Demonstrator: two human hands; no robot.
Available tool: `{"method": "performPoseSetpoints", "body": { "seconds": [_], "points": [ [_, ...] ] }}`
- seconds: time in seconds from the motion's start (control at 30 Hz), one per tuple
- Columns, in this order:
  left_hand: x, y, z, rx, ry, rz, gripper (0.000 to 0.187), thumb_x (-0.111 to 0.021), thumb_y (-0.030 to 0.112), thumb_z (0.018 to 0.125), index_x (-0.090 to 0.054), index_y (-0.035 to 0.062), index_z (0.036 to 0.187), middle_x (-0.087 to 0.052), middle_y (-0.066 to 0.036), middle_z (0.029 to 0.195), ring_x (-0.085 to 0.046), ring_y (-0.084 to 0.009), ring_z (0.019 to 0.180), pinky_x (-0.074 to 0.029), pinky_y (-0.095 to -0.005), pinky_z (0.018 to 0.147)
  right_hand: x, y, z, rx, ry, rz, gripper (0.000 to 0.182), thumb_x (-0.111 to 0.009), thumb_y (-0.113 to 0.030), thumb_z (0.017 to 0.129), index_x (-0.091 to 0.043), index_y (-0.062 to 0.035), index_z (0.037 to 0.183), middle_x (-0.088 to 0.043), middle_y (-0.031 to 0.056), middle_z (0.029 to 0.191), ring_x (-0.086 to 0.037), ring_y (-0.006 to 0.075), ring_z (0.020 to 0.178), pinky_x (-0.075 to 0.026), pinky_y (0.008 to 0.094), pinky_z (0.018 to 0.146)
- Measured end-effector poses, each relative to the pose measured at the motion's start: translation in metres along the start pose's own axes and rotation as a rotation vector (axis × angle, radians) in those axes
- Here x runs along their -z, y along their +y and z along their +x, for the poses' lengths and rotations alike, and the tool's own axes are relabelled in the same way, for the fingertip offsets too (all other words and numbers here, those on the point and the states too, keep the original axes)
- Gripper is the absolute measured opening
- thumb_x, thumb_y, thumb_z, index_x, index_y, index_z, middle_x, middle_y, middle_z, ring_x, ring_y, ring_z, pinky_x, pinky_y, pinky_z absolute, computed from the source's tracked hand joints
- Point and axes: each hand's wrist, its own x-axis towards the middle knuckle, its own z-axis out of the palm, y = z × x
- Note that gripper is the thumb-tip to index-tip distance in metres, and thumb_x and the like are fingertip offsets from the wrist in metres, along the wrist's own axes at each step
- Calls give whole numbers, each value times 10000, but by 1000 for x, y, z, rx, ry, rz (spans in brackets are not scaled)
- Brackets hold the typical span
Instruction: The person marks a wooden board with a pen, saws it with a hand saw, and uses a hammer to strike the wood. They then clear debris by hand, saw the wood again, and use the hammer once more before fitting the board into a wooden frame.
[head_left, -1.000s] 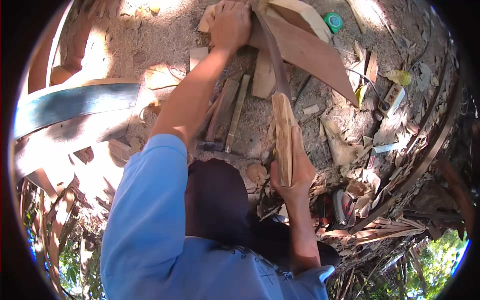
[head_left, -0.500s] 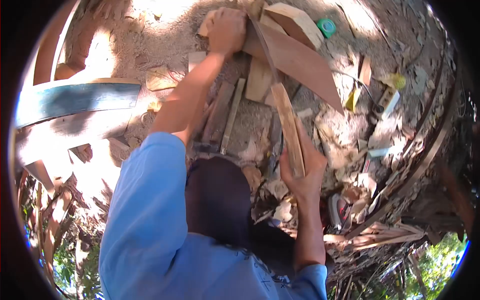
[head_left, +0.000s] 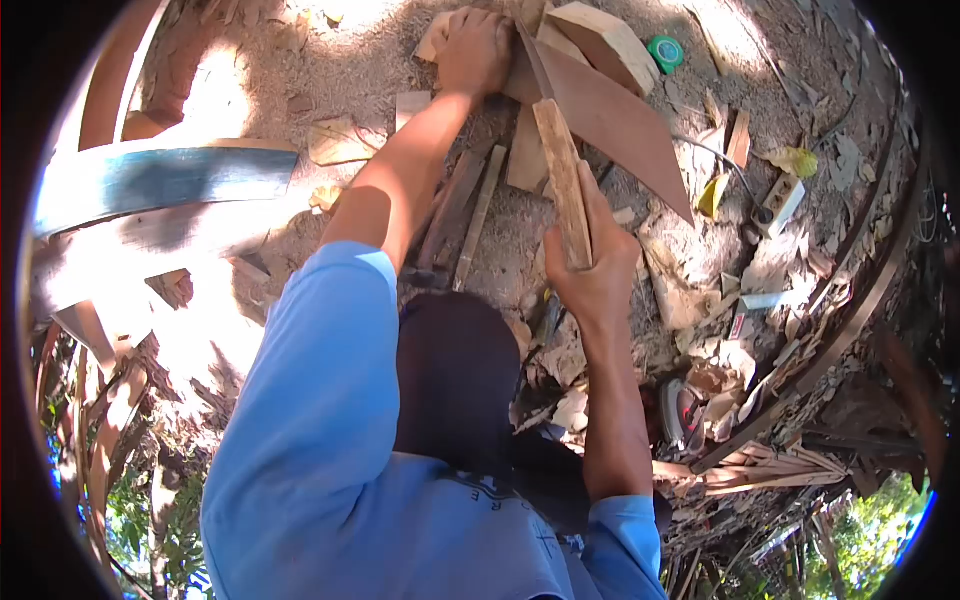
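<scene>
My right hand [head_left: 597, 258] is closed around the wooden handle [head_left: 563, 185] of a handsaw, whose narrow blade [head_left: 534, 62] points away from me and appears nearly edge-on. The blade meets a thin brown board [head_left: 625, 130] that tapers to a point at the right. At the board's left end, my left hand [head_left: 474, 52] presses down with its fingers curled over the edge. Wood blocks [head_left: 605, 45] lie under and behind the board. Where the teeth touch the wood cannot be made out.
A green tape measure [head_left: 665, 54] lies beyond the blocks. To the right are a power socket [head_left: 780, 205] with a cord and dry leaves. A blue-painted curved plank [head_left: 180, 185] extends from the left. Wooden strips [head_left: 478, 218] and sawdust cover the ground before me.
My right hand has pushed the saw forward, away from my body. My left hand stays on the board, and the whole view has shifted slightly.
</scene>
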Motion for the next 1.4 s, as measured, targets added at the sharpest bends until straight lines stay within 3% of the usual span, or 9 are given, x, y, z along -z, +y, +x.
{"method": "performPoseSetpoints", "body": {
  "seconds": [0.13, 0.37, 0.43, 0.6, 0.63, 0.8, 0.87, 1.1, 1.4],
  "points": [
    [13, 6, 18, -14, 12, 18, 347, -480, 362, 1005, -713, 139, 1132, -656, -20, 1253, -480, -249, 1299, -309, -569, 1059, 70, -29, -127, -114, -51, -64, 612, -592, -10, 838, -510, 39, 1442, -712, 214, 1171, -755, 257, 918, -567, 321, 806],
    [1, -8, 14, -96, 76, 29, 347, -489, 372, 997, -711, 138, 1126, -663, -34, 1217, -501, -259, 1268, -346, -516, 1024, -22, 20, 15, 4, -38, 39, 726, -704, -39, 772, -499, -36, 1469, -695, 245, 1108, -716, 315, 851, -569, 358, 777],
    [9, -1, 36, -78, 83, 70, 342, -490, 372, 997, -713, 146, 1124, -660, -37, 1211, -500, -258, 1272, -353, -495, 1024, -27, 11, 26, 69, 74, 36, 643, -657, -16, 816, -540, -52, 1448, -724, 214, 1032, -728, 237, 792, -565, 327, 745],
    [19, 8, 21, -180, 50, 0, 271, -478, 240, 964, -663, 44, 997, -637, -147, 1057, -537, -336, 1129, -386, -472, 1005, 73, -26, -135, -122, -85, -103, 563, -571, -47, 877, -493, 126, 1407, -702, 255, 1189, -727, 321, 1069, -557, 344, 886],
    [19, 5, 15, -197, 40, -22, 271, -481, 239, 965, -664, 43, 1001, -636, -147, 1057, -537, -335, 1128, -387, -469, 1005, 90, -23, -170, -134, -156, -103, 758, -659, -19, 726, -455, 110, 1444, -629, 341, 1257, -707, 425, 1027, -567, 410, 893],
    [20, -1, 20, -219, -25, -3, 270, -483, 237, 970, -661, 37, 1005, -635, -148, 1063, -537, -335, 1123, -388, -461, 1005, -3, 33, -22, -23, -96, 51, 781, -741, -65, 736, -484, 5, 1471, -690, 265, 1161, -730, 378, 890, -581, 377, 751],
    [17, -2, 25, -215, 61, 3, 262, -480, 232, 970, -658, 42, 992, -637, -148, 1058, -539, -332, 1115, -389, -459, 1006, -25, 26, 13, 134, 82, 66, 680, -692, -42, 791, -531, -29, 1452, -747, 162, 1016, -742, 237, 791, -568, 318, 734],
    [16, 0, 12, -259, 50, -1, 284, -481, 242, 981, -678, 42, 1025, -648, -151, 1055, -541, -335, 1149, -375, -477, 1023, 59, -2, -150, -102, -119, -54, 754, -687, -63, 748, -462, 83, 1452, -638, 296, 1272, -718, 391, 917, -579, 402, 810],
    [-3, -9, 10, -90, -17, -25, 340, -474, 373, 1008, -697, 176, 1173, -646, -24, 1217, -489, -235, 1299, -332, -540, 1051, -34, 15, 10, 7, 60, 117, 727, -727, -56, 768, -502, -19, 1459, -698, 248, 1083, -715, 340, 905, -573, 376, 798]
  ]
}}
